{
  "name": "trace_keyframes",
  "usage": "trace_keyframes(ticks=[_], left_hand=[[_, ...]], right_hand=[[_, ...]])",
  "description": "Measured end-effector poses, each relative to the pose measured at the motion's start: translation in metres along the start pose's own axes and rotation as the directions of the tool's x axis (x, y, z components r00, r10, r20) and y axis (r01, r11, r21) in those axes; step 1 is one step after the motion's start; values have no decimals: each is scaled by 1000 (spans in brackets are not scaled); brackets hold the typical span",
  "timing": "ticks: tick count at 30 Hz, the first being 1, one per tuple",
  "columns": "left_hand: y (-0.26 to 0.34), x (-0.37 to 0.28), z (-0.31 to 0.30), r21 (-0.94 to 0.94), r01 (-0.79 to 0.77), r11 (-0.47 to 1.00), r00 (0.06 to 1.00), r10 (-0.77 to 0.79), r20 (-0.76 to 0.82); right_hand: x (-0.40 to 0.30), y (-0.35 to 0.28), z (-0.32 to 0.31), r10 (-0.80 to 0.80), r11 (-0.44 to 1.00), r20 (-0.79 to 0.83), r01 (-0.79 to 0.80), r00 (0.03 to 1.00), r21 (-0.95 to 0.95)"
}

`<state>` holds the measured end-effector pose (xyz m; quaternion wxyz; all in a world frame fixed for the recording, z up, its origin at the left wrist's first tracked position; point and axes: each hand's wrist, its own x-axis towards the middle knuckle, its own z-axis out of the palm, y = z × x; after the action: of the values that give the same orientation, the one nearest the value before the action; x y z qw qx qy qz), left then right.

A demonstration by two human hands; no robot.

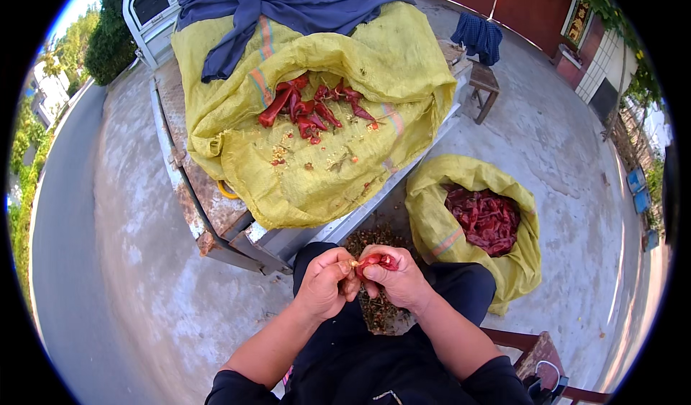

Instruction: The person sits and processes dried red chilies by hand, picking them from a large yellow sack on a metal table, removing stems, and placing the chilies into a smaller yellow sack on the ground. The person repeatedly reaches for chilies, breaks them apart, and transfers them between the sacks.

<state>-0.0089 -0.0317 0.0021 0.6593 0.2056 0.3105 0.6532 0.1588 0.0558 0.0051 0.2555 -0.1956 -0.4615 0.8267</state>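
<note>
Above my lap, my right hand [397,278] grips a dried red chili pepper [378,264]. The thumb and fingertips of my left hand [328,282] pinch the pepper's pale stem end, right beside the right hand. In front of me a large yellow woven sack [318,189] lies open on a truck bed, with several red peppers [305,108] and scattered pale seeds at its mouth. A smaller yellow woven sack [426,216], full of red peppers [483,219], stands on the ground at the right. Stems and debris [380,308] lie in a heap between my legs.
Dark blue cloth [302,0] covers the back of the large sack. The rusty metal edge of the truck bed [189,205] juts out at left. A wooden stool [484,78] stands back right, near a checked cloth [478,35]. Part of a wooden seat [540,351] shows at lower right.
</note>
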Motion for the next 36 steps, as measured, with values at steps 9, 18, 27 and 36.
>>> trace_keyframes(ticks=[9, 18, 27, 36], left_hand=[[6, 21, -12, 925, -54, 375, 998, 57, 35], [117, 105, 8, 849, -200, -488, 761, 468, 448], [178, 164, -13, 547, -41, -836, 776, 319, 544], [140, 73, 22, 868, -379, -320, 740, 459, 492]], right_hand=[[-20, -40, -87, -232, 965, -437, 149, 869, -216], [-73, -89, -303, -638, 147, -470, -503, 609, -852], [-49, -66, -245, -411, 651, -624, -264, 665, -711], [-14, -97, -71, -525, 464, -143, 142, 839, -874]])
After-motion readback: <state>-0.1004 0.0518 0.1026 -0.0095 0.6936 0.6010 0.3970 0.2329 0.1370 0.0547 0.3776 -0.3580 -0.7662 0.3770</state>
